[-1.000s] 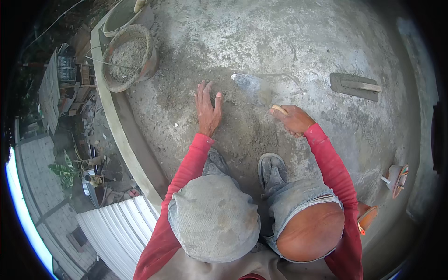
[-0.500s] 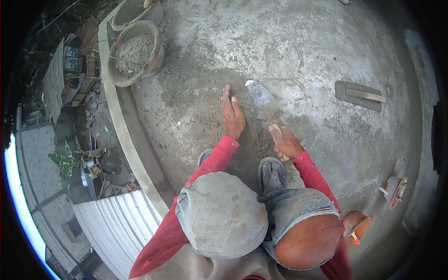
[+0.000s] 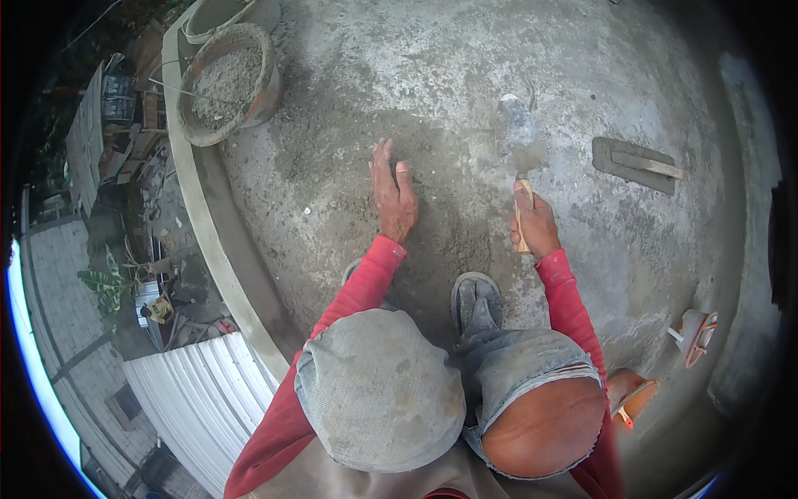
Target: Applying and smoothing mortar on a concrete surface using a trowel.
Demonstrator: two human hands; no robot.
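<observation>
My right hand (image 3: 537, 223) is closed round the wooden handle of a trowel (image 3: 519, 125), whose grey, mortar-smeared blade points away from me over the concrete floor (image 3: 391, 75). Whether the blade touches the floor I cannot tell. My left hand (image 3: 393, 193) holds nothing; its fingers and thumb are apart, low over a darker patch of damp, crumbly mortar (image 3: 453, 220). Both forearms, in red sleeves, reach forward past my bent knees.
At the far left a bucket of mortar (image 3: 224, 87) stands beside another bucket (image 3: 218, 17), by a low ledge (image 3: 204, 216) with a drop beyond. On the right lie a float (image 3: 636, 165) and two orange-rimmed things (image 3: 697, 337). My shoe (image 3: 476, 299) is near the mortar.
My right hand has carried the trowel forward and to the right, and its blade now points more straight ahead. My left hand has shifted slightly left, its thumb further from the fingers.
</observation>
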